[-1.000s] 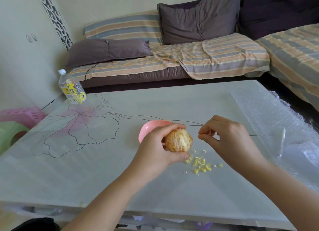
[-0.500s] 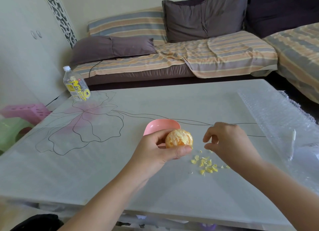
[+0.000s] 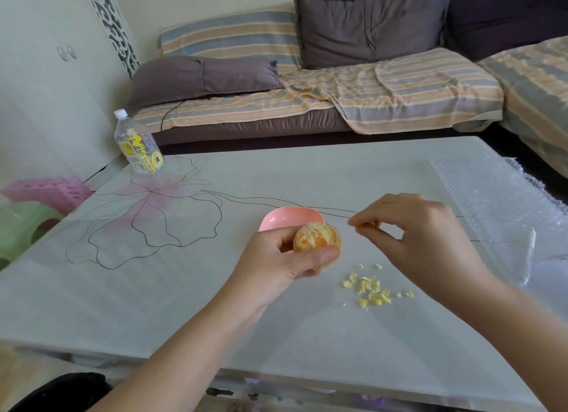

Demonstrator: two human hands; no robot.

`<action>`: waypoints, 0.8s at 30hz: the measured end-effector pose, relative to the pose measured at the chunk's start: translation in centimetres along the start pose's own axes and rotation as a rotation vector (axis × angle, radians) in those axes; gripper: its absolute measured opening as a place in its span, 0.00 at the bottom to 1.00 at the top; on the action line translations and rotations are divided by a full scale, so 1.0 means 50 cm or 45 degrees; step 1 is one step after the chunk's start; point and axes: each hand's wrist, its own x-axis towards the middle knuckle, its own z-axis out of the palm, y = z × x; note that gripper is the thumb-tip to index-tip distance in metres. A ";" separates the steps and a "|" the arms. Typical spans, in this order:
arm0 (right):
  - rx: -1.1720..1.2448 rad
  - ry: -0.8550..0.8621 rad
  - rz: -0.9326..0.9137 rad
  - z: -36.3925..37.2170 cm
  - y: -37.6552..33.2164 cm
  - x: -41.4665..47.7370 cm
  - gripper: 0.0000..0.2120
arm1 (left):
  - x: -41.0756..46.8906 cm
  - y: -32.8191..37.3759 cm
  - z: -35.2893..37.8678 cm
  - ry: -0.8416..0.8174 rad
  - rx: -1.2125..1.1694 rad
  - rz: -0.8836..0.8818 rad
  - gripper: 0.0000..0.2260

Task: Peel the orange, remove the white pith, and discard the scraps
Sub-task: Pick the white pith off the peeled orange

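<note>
A peeled orange (image 3: 316, 238), pale with bits of white pith on it, is gripped by my left hand (image 3: 276, 261) between thumb and fingers above the table. Just to its right, my right hand (image 3: 408, 236) has thumb and forefinger pinched together on a small strand of pith (image 3: 358, 224). A heap of small yellow pith scraps (image 3: 372, 290) lies on the table below my right hand. Behind the orange stands a pink bowl (image 3: 285, 216), partly hidden by my left hand.
The white glass table (image 3: 153, 288) bears a flower drawing. A plastic bottle (image 3: 136, 144) stands at the far left corner. Bubble wrap (image 3: 498, 208) covers the right side. A striped sofa with dark cushions (image 3: 368, 27) runs behind; pink and green stools (image 3: 33, 205) sit left.
My right hand has risen from near the scrap heap and now pinches a strand beside the orange. My left hand has turned the orange slightly. The camera has shifted.
</note>
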 end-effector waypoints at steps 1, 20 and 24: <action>0.005 0.000 0.012 -0.004 -0.003 0.000 0.08 | 0.002 0.001 0.002 -0.007 -0.010 0.006 0.11; -0.130 -0.520 0.576 0.021 0.050 -0.023 0.25 | 0.014 0.002 0.019 -0.321 -0.953 -0.329 0.27; -0.164 -0.377 0.504 0.020 0.050 -0.017 0.21 | 0.011 0.008 0.029 -0.122 -1.077 -0.400 0.29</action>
